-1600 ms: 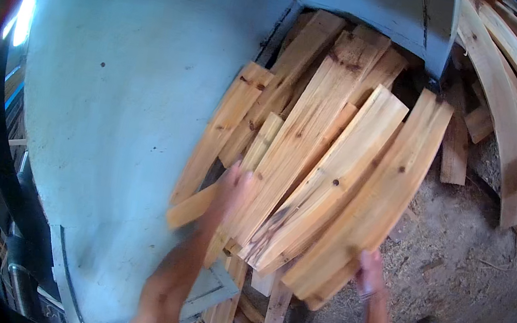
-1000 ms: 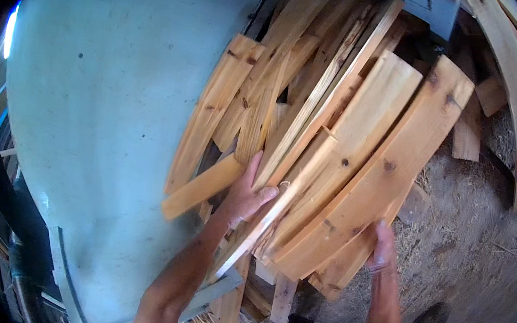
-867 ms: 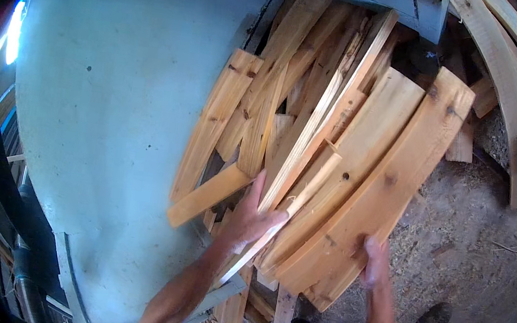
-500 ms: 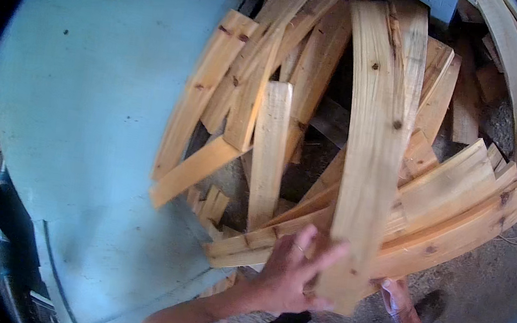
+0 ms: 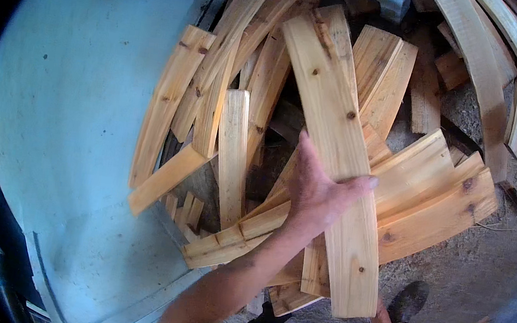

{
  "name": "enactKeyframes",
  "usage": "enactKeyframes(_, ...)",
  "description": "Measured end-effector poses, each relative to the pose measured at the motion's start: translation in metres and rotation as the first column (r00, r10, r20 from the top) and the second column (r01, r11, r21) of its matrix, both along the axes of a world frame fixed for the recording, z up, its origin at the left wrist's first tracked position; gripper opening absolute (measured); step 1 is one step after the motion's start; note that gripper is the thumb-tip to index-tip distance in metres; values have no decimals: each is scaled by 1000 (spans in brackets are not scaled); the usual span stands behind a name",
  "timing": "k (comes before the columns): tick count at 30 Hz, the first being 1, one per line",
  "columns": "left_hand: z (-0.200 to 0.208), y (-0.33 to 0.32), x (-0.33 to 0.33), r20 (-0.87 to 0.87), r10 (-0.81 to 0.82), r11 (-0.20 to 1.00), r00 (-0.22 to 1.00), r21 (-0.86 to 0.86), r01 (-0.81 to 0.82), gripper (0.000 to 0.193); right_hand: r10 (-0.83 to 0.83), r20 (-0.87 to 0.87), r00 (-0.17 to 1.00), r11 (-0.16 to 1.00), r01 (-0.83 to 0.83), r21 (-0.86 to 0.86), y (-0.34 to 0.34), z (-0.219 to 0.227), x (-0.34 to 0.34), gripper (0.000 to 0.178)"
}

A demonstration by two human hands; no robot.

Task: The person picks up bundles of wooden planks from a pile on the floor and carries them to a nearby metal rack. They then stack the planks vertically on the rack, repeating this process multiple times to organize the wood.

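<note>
A long pale wooden plank with dark knots slants across the middle, above other boards. My left hand is closed on it midway along, with the thumb over its upper face and fingers at its left edge, partly hidden beneath. My right hand reaches up beside the plank's near right corner. Its fingers are hidden behind the wood, so its grip does not show. Beneath the plank, several orange-toned boards fan out to the right, and a knotted narrow board sticks out to the left.
A large pale blue surface fills the left side. Loose planks lie in a heap along its edge. More boards rest at the far right. A dark shoe stands on the dusty floor at the near right.
My left hand has moved up from the plank's near end to its middle and closed on it. The plank's far end has swung left. My right hand has become more hidden.
</note>
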State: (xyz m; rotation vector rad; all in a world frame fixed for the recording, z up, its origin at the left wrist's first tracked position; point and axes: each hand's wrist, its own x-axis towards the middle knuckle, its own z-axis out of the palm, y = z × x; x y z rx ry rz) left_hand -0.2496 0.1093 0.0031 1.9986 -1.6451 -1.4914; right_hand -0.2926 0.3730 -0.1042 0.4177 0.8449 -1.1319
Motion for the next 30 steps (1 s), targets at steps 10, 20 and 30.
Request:
enactKeyframes(10, 42, -5, 45, -159, -194, 978, 968, -109, 179, 107, 29, -219, 975, 977, -73, -200, -34, 31, -34, 92)
enactKeyframes(20, 8, -18, 162, -186, -248, 879, 951, 368, 301, 108, -55, -259, 964, 996, 36, -78, -34, -11, -20, 68)
enactKeyframes(30, 42, -35, 148, -140, -221, 760, 965, 596, 261, 89, 101, -263, 960, 981, -140, -136, -51, 84, 7, 56)
